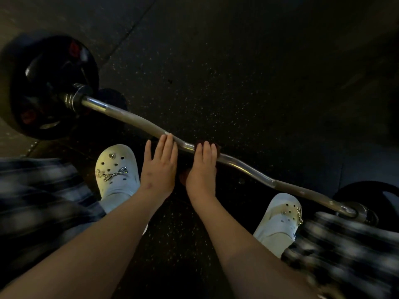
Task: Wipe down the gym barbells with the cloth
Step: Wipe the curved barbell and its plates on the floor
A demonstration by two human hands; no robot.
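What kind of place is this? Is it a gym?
Most likely a gym: a curl bar loaded with black weight plates lies on dark speckled rubber flooring.

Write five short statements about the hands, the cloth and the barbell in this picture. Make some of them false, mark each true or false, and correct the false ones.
1. The barbell lies on the floor. True.
2. The left hand holds the cloth. False: the dark cloth is under the right hand, and the left hand rests bare, straight fingers on the bar.
3. The bar is perfectly straight. False: its shaft has bends along its length.
4. The person wears white clogs. True.
5. Both hands are on the bar near its middle. True.
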